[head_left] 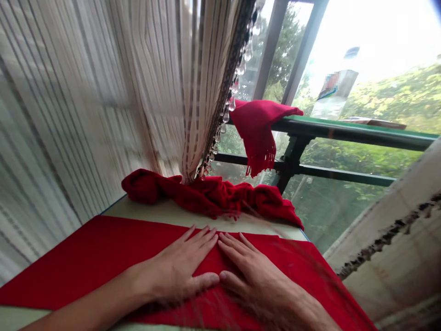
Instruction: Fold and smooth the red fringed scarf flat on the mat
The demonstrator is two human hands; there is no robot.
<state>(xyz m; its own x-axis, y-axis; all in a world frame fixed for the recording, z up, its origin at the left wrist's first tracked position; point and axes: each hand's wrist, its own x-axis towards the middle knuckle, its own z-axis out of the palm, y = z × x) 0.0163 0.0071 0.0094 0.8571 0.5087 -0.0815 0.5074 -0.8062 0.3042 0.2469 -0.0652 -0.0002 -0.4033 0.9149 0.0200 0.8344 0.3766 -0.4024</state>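
Note:
A flat red cloth (86, 257) lies spread over a pale table (155, 211), its right part hanging past the table's side. My left hand (182, 264) rests palm down on the cloth's middle, fingers stretched toward its far edge. Beside it my right hand (251, 271) also lies flat on the cloth, with fingers extended. The two thumbs and index fingertips nearly meet. Beyond the far edge, a crumpled red scarf (213, 195) is heaped along the back of the table.
Another red scarf (257, 128) with fringe hangs over a dark green railing (361, 133). A clear bottle (339, 89) stands on that rail. Striped curtains (113, 92) with beaded trim fall at the left, and a second curtain (396, 257) hangs at the right.

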